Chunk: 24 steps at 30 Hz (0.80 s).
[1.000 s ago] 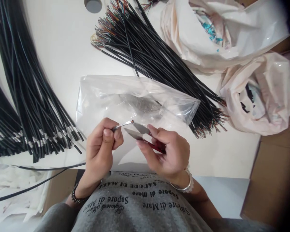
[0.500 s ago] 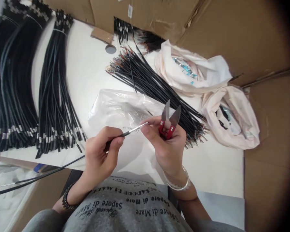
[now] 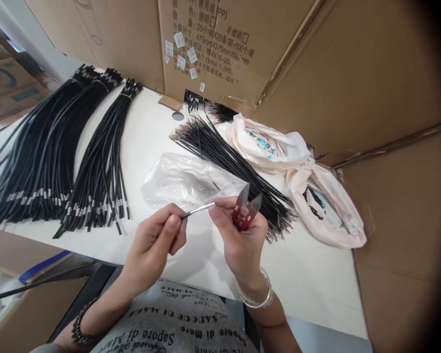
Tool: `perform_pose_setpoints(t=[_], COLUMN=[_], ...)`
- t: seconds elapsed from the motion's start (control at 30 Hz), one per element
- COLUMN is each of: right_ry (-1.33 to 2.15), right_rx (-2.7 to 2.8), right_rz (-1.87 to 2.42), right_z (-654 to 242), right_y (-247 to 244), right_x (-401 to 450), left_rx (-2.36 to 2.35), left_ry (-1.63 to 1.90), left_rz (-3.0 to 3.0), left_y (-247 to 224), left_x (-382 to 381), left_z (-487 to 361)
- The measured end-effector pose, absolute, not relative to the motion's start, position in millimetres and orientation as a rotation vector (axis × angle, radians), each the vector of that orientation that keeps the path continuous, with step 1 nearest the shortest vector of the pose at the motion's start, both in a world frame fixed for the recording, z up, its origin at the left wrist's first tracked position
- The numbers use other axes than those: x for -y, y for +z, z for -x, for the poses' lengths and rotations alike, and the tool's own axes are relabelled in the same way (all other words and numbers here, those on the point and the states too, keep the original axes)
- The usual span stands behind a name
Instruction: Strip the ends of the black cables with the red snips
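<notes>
The near edge of the white bench (image 3: 312, 279) slants across the scene beneath both forearms, and its right edge meets a brown cardboard wall (image 3: 400, 245). More cardboard (image 3: 143, 44) stands along the far side. Bench surface shows around the hands: to the near side of them, out to the right corner, and in a band between the black cable bundles (image 3: 106, 147) at left and the clear plastic bag (image 3: 165, 179) at centre. The bundles' silver-banded ends lie close to the near edge. Just beyond the right hand (image 3: 244, 242), a pile of black cables (image 3: 231, 157) runs slantwise from far centre to near right, with two white bags (image 3: 334, 220) on its right side.

The held cable (image 3: 201, 209) is in the air between the hands, on the near side of the plastic bag. The left hand (image 3: 156, 245) has its fingers curled closed around the black part. The thumb and a fingertip of the right hand pinch the silver end, with almost no gap between them. That hand also holds red-handled scissors (image 3: 247, 222) against its fingers, the two blades spread and pointing to the far side.
</notes>
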State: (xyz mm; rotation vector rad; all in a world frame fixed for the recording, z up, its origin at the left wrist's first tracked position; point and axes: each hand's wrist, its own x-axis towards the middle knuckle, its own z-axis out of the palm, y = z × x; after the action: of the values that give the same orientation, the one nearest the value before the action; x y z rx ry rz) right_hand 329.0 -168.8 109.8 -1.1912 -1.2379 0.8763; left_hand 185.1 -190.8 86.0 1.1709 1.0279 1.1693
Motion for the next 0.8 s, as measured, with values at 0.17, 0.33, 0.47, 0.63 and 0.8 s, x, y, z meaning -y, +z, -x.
perform_pose_setpoints(t=[0.17,0.33,0.47,0.63,0.8], right_ry=[0.887,0.937,0.941,0.933,0.964], right_rx=[1.236,1.231,1.22,1.214,1.203], right_rz=[1.139,1.105,1.095,1.069,1.066], right_z=[-321.5,-316.1,-312.0,-311.6,-313.5], right_y=[113.4,114.5,117.7,124.0,122.6], right_x=[177.3,181.0,178.3,179.6,181.5], left_rx=[-0.975,-0.961,-0.942,-0.913,-0.876], left_ry=[1.125,1.128,1.146,1.16,1.148], left_rz=[-1.018,-1.013,-0.987,-0.992,-0.951], left_y=[85.9,90.4,94.5,99.5,100.2], left_x=[199.5,203.7,205.0,208.4,210.3], left_z=[-187.6,-193.9,-195.8,-192.7,-195.1])
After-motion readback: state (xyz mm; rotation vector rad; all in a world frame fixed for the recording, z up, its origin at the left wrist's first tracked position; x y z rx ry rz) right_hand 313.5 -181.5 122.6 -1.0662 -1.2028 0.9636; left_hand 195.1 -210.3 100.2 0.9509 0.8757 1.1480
